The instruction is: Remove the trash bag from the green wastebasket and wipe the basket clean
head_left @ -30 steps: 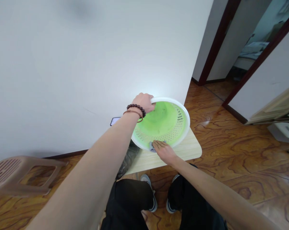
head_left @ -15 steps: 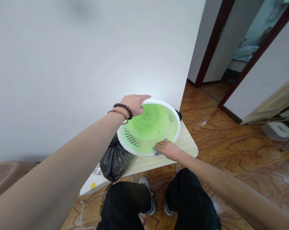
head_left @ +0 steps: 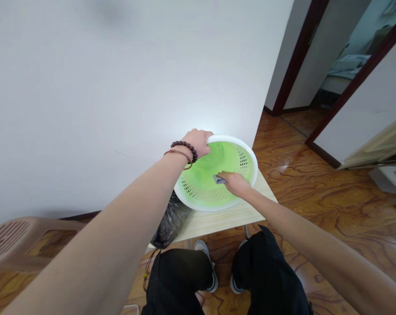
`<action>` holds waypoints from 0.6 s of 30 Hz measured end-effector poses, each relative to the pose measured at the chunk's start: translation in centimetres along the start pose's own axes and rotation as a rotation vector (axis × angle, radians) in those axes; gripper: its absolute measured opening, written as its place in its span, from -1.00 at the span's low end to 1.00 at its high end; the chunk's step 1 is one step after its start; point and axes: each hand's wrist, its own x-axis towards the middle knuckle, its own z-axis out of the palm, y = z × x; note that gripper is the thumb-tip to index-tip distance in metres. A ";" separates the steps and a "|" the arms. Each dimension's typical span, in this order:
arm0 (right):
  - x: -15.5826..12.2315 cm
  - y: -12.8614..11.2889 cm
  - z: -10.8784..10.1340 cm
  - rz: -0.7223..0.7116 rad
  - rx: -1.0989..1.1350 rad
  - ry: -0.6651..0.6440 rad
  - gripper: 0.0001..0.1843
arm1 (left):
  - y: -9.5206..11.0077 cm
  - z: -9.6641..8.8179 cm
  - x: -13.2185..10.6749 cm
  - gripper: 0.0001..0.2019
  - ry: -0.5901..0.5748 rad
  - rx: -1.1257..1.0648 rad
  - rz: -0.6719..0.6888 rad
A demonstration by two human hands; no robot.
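A round green basket (head_left: 231, 158) with a white rim and rows of holes rests on a small pale wooden table (head_left: 214, 220). My left hand (head_left: 199, 142), with a beaded bracelet at the wrist, is closed around the basket's far-left rim. Inside the basket, above its near-right part, my right hand (head_left: 235, 183) pinches a grey cloth (head_left: 219, 179). Part of the basket's left side is hidden behind my left hand and forearm.
A black plastic bag (head_left: 171, 221) sits on the table, left of the basket. A brown plastic stool (head_left: 14, 245) stands on the floor at the left. The white wall (head_left: 152, 78) rises behind the table. A doorway opens at the upper right.
My right hand has moved with the cloth from the near rim to the inside of the basket. My left hand stays on the far-left rim. The whole view has shifted slightly.
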 end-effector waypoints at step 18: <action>-5.7 -3.7 3.1 -0.244 0.090 -0.167 -0.51 | 0.3 0.1 0.8 -0.66 0.011 -0.033 -0.026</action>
